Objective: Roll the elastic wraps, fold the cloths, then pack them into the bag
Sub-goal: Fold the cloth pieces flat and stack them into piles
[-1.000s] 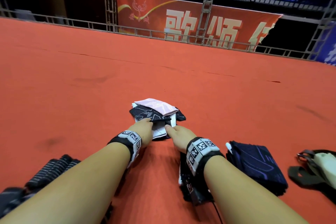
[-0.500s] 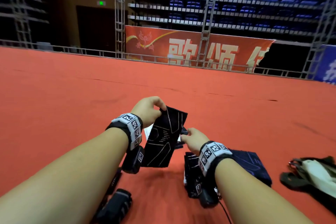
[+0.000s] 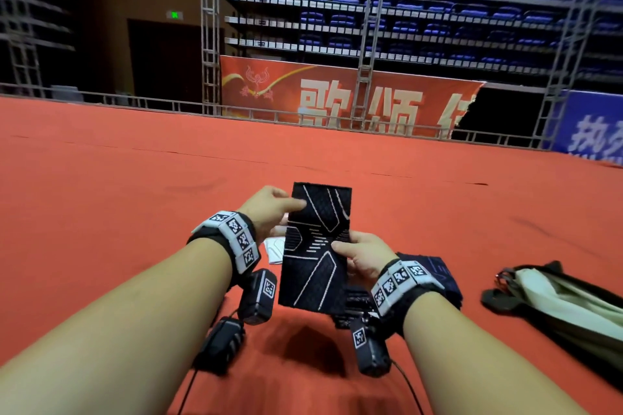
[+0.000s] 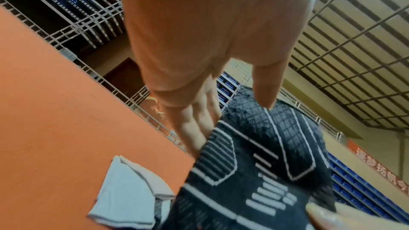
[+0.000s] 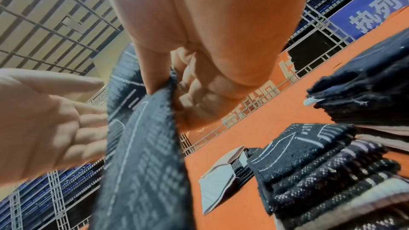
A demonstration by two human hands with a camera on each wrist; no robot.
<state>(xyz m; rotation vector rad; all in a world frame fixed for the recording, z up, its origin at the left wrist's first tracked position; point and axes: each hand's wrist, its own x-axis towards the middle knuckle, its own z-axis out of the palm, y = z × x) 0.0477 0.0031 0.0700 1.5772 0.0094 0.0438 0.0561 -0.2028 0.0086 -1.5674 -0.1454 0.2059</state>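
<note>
I hold a black cloth [image 3: 317, 246] with white line patterns upright above the red floor. My left hand [image 3: 290, 207] pinches its upper left edge, thumb on the front and fingers behind. My right hand [image 3: 347, 246] pinches the middle of its right edge, fingers curled behind. The left wrist view shows the same cloth [image 4: 261, 163] under my thumb. In the right wrist view the cloth [image 5: 141, 146] hangs between both hands. A white cloth [image 3: 274, 248] lies on the floor behind it. The dark bag [image 3: 556, 300] with a pale lining lies at the right.
A folded navy cloth stack [image 3: 441, 274] sits just right of my right wrist. Folded black patterned cloths [image 5: 309, 163] lie beneath that hand. A black ribbed bundle [image 3: 220, 345] rests on the floor under my left forearm. A railing [image 3: 303, 118] and banner bound the carpet's far edge.
Both hands have lifted the black cloth off the pile on the floor and now hold it upright and flat. The head view has tipped upward.
</note>
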